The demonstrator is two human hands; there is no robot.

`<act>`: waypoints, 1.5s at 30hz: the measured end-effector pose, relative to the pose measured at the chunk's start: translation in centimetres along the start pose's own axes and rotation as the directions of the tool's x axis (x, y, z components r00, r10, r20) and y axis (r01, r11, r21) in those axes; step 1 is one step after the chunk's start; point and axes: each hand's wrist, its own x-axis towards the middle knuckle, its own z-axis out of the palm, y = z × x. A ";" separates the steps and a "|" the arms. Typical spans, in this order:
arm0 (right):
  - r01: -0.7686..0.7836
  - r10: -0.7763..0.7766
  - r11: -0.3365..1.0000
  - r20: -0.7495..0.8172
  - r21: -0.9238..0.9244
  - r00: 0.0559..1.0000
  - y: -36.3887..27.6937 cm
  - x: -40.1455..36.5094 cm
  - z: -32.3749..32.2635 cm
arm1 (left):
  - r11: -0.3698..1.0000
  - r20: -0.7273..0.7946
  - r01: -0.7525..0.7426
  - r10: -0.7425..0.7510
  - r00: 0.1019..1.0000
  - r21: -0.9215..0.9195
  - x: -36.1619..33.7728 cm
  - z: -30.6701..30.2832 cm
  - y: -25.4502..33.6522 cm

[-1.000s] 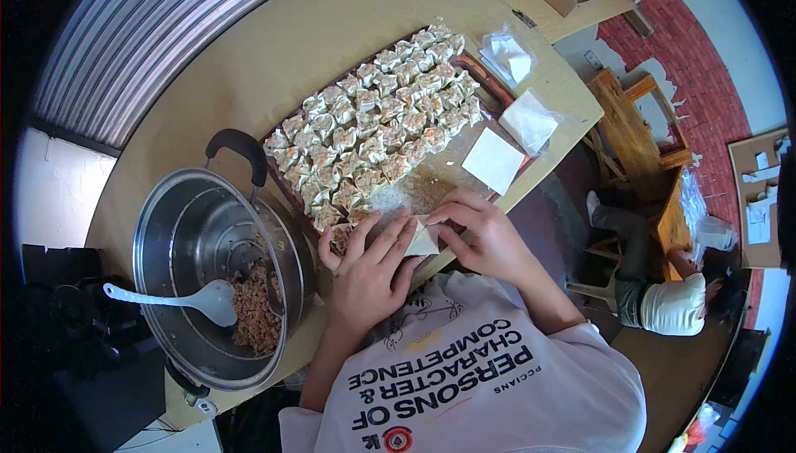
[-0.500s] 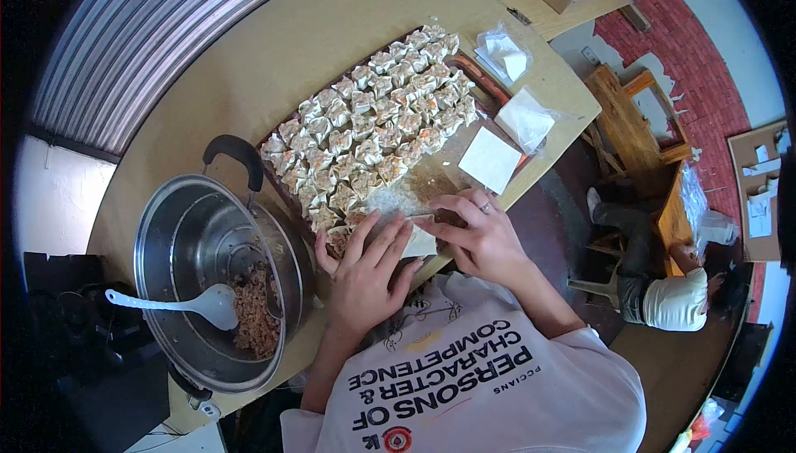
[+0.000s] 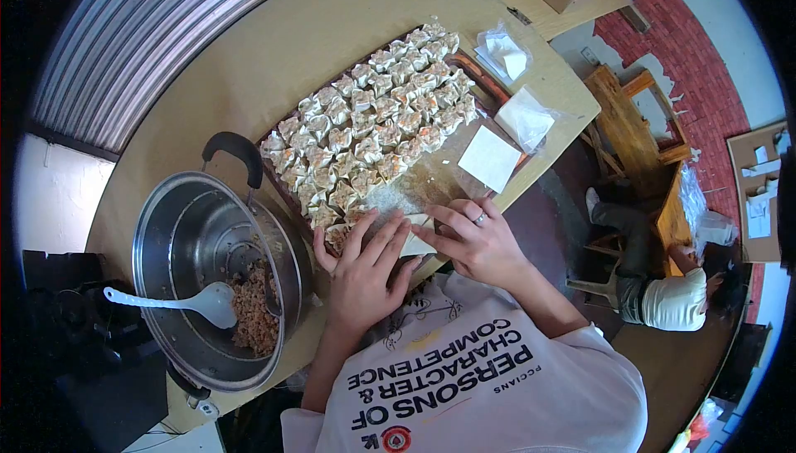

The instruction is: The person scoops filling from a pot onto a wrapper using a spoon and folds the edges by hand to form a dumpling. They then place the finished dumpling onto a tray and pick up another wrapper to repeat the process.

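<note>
A pale dumpling wrapper (image 3: 417, 242) lies at the near edge of the board, between my two hands. My left hand (image 3: 366, 275) has its fingers stretched and spread, with fingertips at the wrapper's left side. My right hand (image 3: 481, 241), with a ring on one finger, is bent over the wrapper's right side and grips its edge; its thumb is partly hidden. Just beyond them is a patch of white flour (image 3: 394, 197). Rows of filled open-topped dumplings (image 3: 365, 121) cover much of the tray. By my left fingertips, some filling (image 3: 338, 239) shows, partly covered.
A big metal pot (image 3: 178, 204) with ground filling (image 3: 255, 308) and a white ladle (image 3: 211, 304) stands at left. Square wrappers (image 3: 489, 158) lie on the right, near plastic-bagged wrappers (image 3: 524, 121). A seated person (image 3: 672, 299) is at far right, by wooden furniture.
My right hand has shifted slightly, with its fingers covering more of the wrapper. Less of the wrapper's surface shows. My left hand stays nearly in place.
</note>
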 end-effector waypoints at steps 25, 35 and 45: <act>0.124 -0.125 0.992 0.053 0.032 0.991 1.1 0.6 -0.6 | 0.993 -0.116 0.093 -0.102 0.988 -0.079 -1.3 -1.3 0.2; 0.156 -0.157 0.987 0.047 0.030 0.986 1.3 0.7 -0.7 | 0.991 -0.133 0.081 -0.095 0.986 -0.110 -1.4 -0.9 0.0; 0.127 -0.132 0.985 0.037 0.116 0.991 1.6 0.7 -0.4 | 0.993 -0.154 0.078 -0.090 0.984 -0.085 -1.4 -0.5 0.1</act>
